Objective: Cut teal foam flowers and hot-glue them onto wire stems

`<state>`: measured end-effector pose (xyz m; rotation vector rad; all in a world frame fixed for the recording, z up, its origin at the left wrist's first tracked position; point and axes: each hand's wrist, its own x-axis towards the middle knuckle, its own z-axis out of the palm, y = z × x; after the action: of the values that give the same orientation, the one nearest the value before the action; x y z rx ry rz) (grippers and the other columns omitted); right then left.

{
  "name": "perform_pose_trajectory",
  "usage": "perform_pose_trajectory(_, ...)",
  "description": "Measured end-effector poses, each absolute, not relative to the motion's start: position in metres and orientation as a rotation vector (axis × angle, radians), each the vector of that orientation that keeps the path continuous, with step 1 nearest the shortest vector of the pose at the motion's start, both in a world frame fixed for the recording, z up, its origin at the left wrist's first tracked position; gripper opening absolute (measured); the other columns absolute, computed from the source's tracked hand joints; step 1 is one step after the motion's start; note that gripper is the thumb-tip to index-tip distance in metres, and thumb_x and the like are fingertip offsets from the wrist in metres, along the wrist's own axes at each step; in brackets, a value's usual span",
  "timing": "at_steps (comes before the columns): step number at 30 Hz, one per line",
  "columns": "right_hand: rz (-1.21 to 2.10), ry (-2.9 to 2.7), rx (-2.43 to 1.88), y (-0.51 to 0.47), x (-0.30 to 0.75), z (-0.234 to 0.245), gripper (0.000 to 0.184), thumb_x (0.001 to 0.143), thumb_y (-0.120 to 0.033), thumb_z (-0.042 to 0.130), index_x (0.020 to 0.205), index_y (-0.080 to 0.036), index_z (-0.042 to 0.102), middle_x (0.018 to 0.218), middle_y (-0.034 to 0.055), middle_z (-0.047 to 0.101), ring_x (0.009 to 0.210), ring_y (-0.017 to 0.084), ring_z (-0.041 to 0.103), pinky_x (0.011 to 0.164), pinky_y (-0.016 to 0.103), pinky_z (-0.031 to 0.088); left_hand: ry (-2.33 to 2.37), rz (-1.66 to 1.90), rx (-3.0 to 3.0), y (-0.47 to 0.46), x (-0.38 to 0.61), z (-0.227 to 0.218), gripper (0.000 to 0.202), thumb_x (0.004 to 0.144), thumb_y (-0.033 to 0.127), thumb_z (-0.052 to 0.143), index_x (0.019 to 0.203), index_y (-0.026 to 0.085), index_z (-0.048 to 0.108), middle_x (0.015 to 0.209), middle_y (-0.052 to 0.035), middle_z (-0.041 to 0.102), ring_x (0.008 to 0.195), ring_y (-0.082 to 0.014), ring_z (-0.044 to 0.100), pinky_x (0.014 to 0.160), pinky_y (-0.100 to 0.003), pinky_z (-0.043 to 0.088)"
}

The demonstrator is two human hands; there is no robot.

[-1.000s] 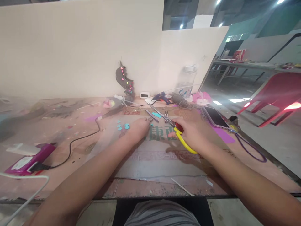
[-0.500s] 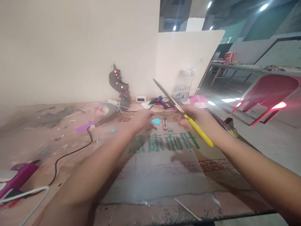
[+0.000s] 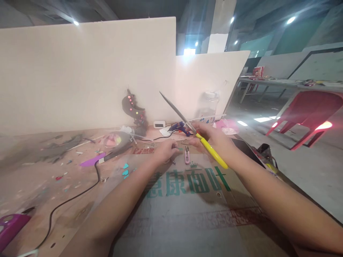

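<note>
Scissors (image 3: 198, 136), yellow-handled, grey-bladed, long and pointed

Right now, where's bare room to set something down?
Best bet: sheet-covered cardboard below the green lettering, between left forearm and right forearm. Crowded: back edge, with blue glue gun, white digital clock and bottle; thread snips lie between left hand and right hand; scraps litter the left.
</note>
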<state>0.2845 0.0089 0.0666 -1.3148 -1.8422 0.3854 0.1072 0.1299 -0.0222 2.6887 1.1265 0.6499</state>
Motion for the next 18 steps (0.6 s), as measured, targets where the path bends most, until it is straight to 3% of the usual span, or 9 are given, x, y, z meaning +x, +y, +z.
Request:
perform_pose_trajectory(3, 0.539, -1.755, -1.266, 0.010, 0.285, 0.061, 0.043, 0.085, -0.054, 0.066, 0.111, -0.020, 0.060, 0.083, 0.0032, 0.064, 0.070, 0.018, 0.057, 0.060, 0.028, 0.044, 1.132, 0.957, 2.722, 0.109, 0.092, 0.000, 0.011, 0.094, 0.025, 0.055, 0.087, 0.020, 0.062, 0.101, -0.0088, 0.068, 0.104, -0.0234, 0.061, 0.088, -0.035, 0.047)
perform_pose_trajectory(5, 0.747, -1.628, -1.162, 0.010, 0.283, 0.057, 0.045, 0.088, -0.057, 0.062, 0.113, -0.020, 0.054, 0.082, 0.0019, 0.061, 0.063, 0.015, 0.056, 0.055, 0.027, 0.045, 0.965, 1.327, 2.851, 0.090, 0.081, 0.012, 0.015, 0.094, 0.023, 0.056, 0.080, 0.021, 0.060, 0.090, -0.0062, 0.068, 0.089, -0.0212, 0.060, 0.082, -0.036, 0.045)
perform_pose_trajectory(8, 1.061, -1.459, -0.972, 0.009, 0.279, 0.048, 0.045, 0.088, -0.055, 0.063, 0.116, -0.022, 0.048, 0.079, -0.0011, 0.058, 0.060, 0.015, 0.057, 0.054, 0.028, 0.050, 0.555, 1.775, 3.021, 0.067, 0.068, 0.019, 0.015, 0.089, 0.010, 0.063, 0.088, 0.024, 0.059, 0.083, -0.0009, 0.067, 0.075, -0.0165, 0.056, 0.076, -0.033, 0.044)
perform_pose_trajectory(13, 1.166, -1.374, -0.945, 0.001, 0.269, 0.039, 0.040, 0.080, -0.036, 0.074, 0.112, -0.023, 0.053, 0.086, -0.0006, 0.061, 0.074, 0.017, 0.062, 0.071, 0.032, 0.054, 0.421, 1.634, 3.169, 0.054, 0.061, 0.015, 0.025, 0.086, 0.004, 0.065, 0.098, 0.025, 0.059, 0.084, -0.0016, 0.069, 0.081, -0.0178, 0.058, 0.075, -0.033, 0.045)
perform_pose_trajectory(18, 1.044, -1.430, -1.093, -0.003, 0.274, 0.040, 0.032, 0.082, -0.029, 0.069, 0.108, -0.022, 0.052, 0.087, -0.0013, 0.061, 0.071, 0.015, 0.063, 0.068, 0.030, 0.055, 0.750, 1.462, 2.689, 0.049, 0.060, 0.022, 0.039, 0.094, 0.015, 0.058, 0.130, 0.026, 0.052, 0.113, -0.0081, 0.067, 0.094, -0.0185, 0.063, 0.082, -0.033, 0.051)
